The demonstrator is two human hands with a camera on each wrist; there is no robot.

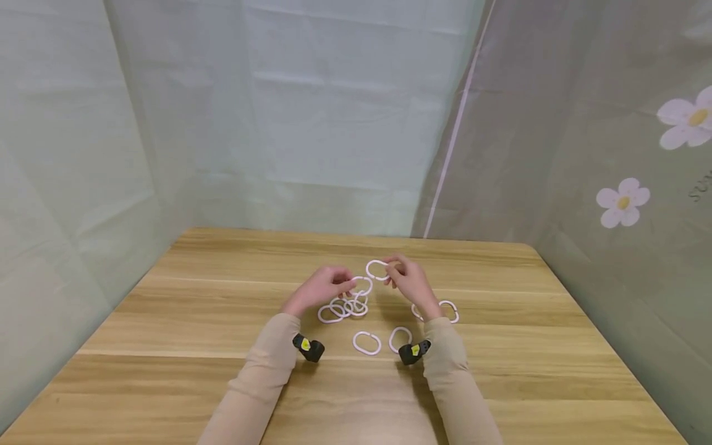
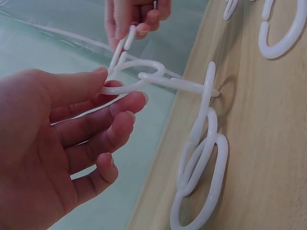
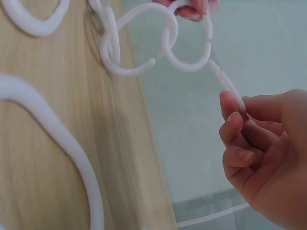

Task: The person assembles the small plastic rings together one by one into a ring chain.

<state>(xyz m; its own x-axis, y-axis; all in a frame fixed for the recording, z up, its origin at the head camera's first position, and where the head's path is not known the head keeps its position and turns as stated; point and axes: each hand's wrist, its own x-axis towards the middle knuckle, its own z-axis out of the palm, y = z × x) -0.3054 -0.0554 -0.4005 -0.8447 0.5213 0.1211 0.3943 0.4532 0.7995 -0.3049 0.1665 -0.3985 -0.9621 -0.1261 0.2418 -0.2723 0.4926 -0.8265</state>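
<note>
My left hand [image 1: 325, 288] pinches a white oval plastic link [image 2: 148, 63] between thumb and index finger, its other fingers loosely bent. That link hooks into a chain of several like links [image 2: 223, 163], which hangs down to the wooden table and lies there in a heap. Slightly higher and to the right, my right hand [image 1: 410, 283] pinches a separate white link [image 3: 228, 87] by its far side, with the thumb against bent fingers. Its gapped end is close to the left hand's link; whether the two touch, I cannot tell.
Two loose links, a left one [image 1: 367, 353] and a right one [image 1: 391, 339], lie on the table [image 1: 167, 346] between the forearms. Another link [image 1: 457, 313] lies right of the right wrist, and one [image 1: 414, 311] is partly hidden by it. Curtains [image 1: 345, 123] surround the table.
</note>
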